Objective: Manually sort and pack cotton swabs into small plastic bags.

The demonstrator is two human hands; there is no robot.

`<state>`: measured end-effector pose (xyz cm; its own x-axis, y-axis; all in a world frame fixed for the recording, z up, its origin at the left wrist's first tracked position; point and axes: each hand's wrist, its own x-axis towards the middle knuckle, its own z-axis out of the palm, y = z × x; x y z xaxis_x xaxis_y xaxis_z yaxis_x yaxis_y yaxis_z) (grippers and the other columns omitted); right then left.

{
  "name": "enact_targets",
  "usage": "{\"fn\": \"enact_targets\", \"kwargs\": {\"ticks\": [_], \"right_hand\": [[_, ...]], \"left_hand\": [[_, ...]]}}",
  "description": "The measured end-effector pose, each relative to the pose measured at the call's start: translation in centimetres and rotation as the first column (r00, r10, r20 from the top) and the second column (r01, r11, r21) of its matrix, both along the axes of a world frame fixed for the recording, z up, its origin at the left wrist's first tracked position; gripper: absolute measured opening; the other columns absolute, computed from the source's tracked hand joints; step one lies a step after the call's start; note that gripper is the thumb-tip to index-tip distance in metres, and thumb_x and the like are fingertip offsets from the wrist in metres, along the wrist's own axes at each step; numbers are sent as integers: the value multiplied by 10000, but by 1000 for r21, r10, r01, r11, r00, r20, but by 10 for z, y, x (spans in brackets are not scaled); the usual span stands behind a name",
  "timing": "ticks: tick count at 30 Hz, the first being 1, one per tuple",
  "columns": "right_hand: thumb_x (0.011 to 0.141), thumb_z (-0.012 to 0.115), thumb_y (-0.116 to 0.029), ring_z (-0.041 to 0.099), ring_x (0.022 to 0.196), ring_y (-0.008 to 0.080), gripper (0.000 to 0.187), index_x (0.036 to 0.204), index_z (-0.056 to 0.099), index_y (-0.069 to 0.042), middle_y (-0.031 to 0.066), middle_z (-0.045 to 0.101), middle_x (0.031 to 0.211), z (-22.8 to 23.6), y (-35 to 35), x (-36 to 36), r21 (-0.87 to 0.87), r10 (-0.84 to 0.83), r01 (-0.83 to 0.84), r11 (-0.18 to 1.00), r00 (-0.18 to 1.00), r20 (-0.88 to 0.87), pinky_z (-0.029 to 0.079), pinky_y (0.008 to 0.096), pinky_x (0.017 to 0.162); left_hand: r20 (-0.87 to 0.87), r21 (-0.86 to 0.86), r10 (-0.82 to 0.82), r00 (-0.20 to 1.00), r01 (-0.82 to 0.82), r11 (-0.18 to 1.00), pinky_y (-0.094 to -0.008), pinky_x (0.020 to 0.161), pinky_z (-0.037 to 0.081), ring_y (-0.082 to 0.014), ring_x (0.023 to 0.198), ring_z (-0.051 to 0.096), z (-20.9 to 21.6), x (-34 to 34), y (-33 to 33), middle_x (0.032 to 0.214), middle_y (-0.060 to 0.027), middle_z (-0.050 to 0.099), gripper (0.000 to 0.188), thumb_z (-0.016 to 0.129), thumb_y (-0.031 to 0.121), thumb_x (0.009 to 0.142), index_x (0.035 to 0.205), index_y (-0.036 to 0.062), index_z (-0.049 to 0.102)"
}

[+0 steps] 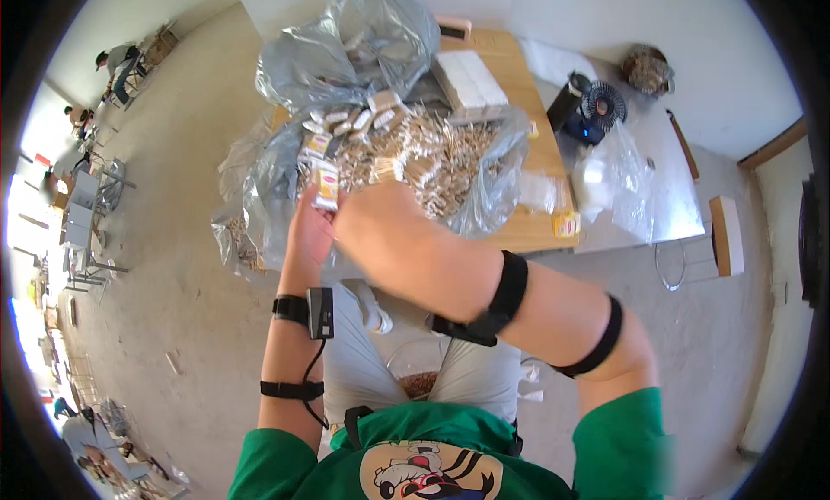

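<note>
My left hand (311,227) is closed around the lower end of a small clear packet (326,189) with a yellow and white label. My right hand (370,213) crosses in front of me close beside that packet; motion blur smears its fingers. Beyond both hands spreads a heap of thin tan sticks with pale ends, like wooden cotton swabs (450,158), lying on an opened grey plastic bag (491,189). Another yellow-labelled packet (318,144) lies just past the one I hold. Several white-wrapped bundles (385,118) rest at the heap's far left.
The wooden table (510,59) carries a large grey bag (354,54) and a white block-shaped pack (471,80). A yellow packet (566,225) sits at its right corner. On a pale side table (683,214) stand a small black fan (603,105) and clear bags. People work far left.
</note>
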<state>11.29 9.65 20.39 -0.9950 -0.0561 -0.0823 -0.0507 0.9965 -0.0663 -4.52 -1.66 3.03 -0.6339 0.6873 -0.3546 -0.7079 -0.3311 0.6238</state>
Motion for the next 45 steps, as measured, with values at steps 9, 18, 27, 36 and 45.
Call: {"fn": "enact_targets", "kwargs": {"ticks": [9, 18, 27, 36, 45], "right_hand": [[871, 597, -210, 629, 716, 228, 255, 988, 574, 15, 125, 634, 802, -137, 57, 9, -930, -577, 118, 347, 809, -113, 490, 336, 608], [838, 631, -115, 510, 581, 116, 127, 857, 566, -7, 39, 558, 687, -151, 33, 23, -989, -771, 69, 128, 634, -55, 411, 263, 530], [742, 616, 10, 584, 726, 313, 101, 818, 602, -55, 99, 581, 822, -132, -6, 53, -527, -467, 89, 845, 603, -647, 474, 388, 607], [759, 595, 2, 570, 780, 309, 135, 886, 579, -40, 109, 582, 862, -110, -18, 66, -481, -411, 51, 875, 604, -683, 470, 375, 614], [763, 586, 72, 585, 709, 305, 227, 962, 538, -26, 150, 589, 817, -125, -17, 67, -714, -549, 5, 701, 643, -534, 469, 368, 594]], "left_hand": [[-67, -171, -225, 972, 211, 962, -250, 566, 482, -160, 651, 599, 18, 64, 25, 894, -73, 640, 323, 507, 349, 909, 1052, 64, 566], [-703, -403, -58, 709, -330, 854, -313, 544, 462, -208, 601, 586, -8, 92, 31, 784, -93, 624, 287, 551, 328, 897, 887, 42, 543], [-660, -478, -231, 715, -161, 864, -284, 550, 436, -139, 587, 550, 27, 121, 22, 636, -74, 582, 302, 567, 271, 891, 757, 0, 555], [-557, -380, -221, 800, -9, 925, -227, 515, 375, -77, 578, 486, 29, 122, 7, 642, -1, 536, 230, 585, 194, 883, 725, 27, 568], [-810, -385, -265, 523, -134, 913, -272, 504, 366, -91, 570, 476, 34, 131, 1, 621, -40, 542, 187, 627, 168, 838, 763, -1, 599]]}}
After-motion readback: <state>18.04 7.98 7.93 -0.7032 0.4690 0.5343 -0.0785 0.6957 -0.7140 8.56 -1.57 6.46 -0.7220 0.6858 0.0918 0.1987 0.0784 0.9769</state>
